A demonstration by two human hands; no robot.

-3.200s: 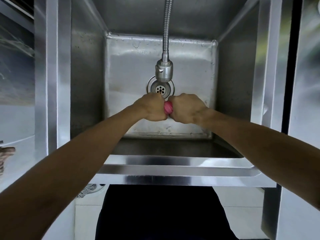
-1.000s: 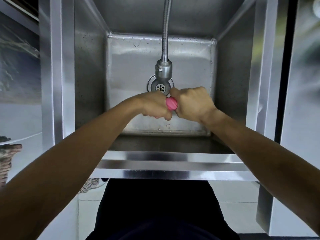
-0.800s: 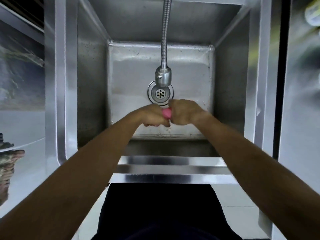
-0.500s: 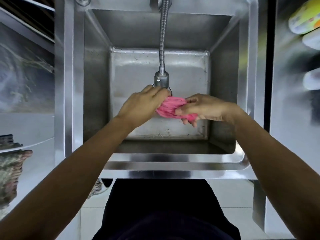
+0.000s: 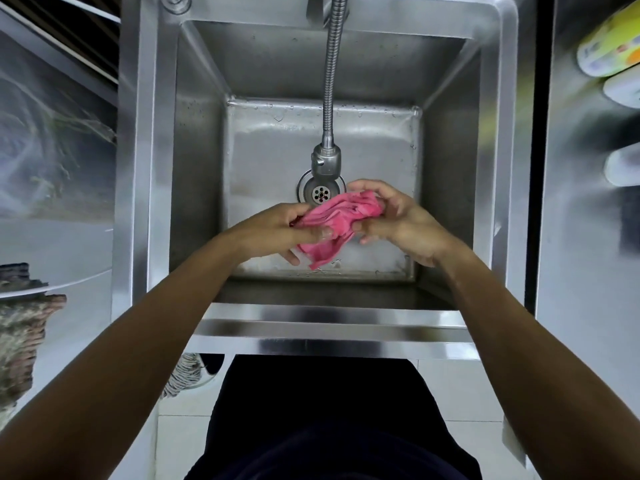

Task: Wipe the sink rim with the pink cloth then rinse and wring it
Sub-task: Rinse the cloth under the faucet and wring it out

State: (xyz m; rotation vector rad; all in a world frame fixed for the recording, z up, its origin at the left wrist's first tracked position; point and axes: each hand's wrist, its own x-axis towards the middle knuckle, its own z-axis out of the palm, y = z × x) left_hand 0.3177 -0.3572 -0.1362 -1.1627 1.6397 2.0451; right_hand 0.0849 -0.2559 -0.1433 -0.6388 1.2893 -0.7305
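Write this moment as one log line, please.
step: wringing done, unfolding | left hand: holds cloth | right hand: holds cloth | place: over sink | tap: off

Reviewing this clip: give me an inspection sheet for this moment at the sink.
Surface: stainless steel sink, droplets on basin floor.
Job's things: crumpled pink cloth held above the basin, near the round drain.
Clutter: nothing seen in the basin.
Hands: left hand and right hand each grip one end of the cloth.
Cables: flexible metal faucet hose, no water seen.
Surroundings: blurred containers at right.
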